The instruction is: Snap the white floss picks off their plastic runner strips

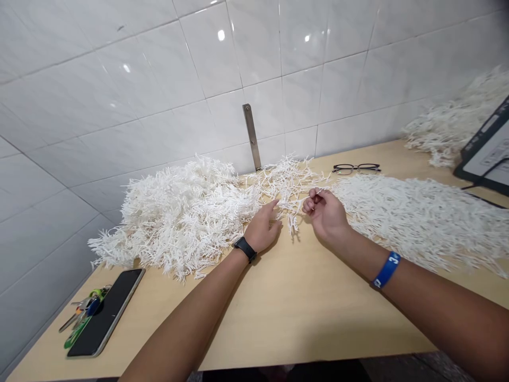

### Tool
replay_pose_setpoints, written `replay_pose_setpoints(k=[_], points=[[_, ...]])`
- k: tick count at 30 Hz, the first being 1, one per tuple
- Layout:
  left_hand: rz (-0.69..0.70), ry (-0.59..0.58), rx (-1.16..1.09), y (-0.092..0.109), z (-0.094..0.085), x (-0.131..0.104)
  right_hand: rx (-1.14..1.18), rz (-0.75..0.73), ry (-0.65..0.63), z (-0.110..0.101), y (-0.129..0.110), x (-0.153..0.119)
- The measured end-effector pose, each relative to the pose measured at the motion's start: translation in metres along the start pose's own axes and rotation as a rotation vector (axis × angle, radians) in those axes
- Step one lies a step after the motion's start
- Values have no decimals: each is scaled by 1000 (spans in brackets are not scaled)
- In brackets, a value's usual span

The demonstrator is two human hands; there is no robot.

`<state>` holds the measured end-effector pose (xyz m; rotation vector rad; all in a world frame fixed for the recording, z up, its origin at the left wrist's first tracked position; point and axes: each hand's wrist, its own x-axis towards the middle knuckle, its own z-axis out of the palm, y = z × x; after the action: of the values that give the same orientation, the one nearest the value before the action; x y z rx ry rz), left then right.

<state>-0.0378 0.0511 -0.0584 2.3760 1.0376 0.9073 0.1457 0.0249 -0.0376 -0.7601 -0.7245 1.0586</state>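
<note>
My left hand (262,228), with a black watch at the wrist, is over the table beside a big heap of white branching pieces (183,212). Its thumb and fingers are apart. My right hand (326,215), with a blue wristband, has its fingers curled in a pinch on a thin white branched piece (293,204) that hangs between the two hands. Behind them lies a small loose cluster of similar pieces (288,172). A wide flat spread of white pieces (413,212) lies to the right of my right hand.
A black phone (107,313) and keys (81,307) lie at the table's left. Eyeglasses (356,168) sit at the back. A metal bracket (252,137) stands against the tiled wall. At right are a dark-framed panel (491,148) and another white heap (457,122).
</note>
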Motion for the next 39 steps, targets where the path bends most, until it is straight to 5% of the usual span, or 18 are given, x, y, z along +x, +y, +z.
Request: replay_pose_setpoints(k=[10,25,33,39], points=[[-77,123,-8,-7,-1,4,-34,54,69,-5,-6,7],[-118,215,-120,-14,0,5,-437,94,96,-7,11,6],[-221,193,-162,-13,-1,5,-859,-202,-108,-1,16,-10],[-175,91,-172,-16,1,5,-1031,-199,-361,1,19,-16]])
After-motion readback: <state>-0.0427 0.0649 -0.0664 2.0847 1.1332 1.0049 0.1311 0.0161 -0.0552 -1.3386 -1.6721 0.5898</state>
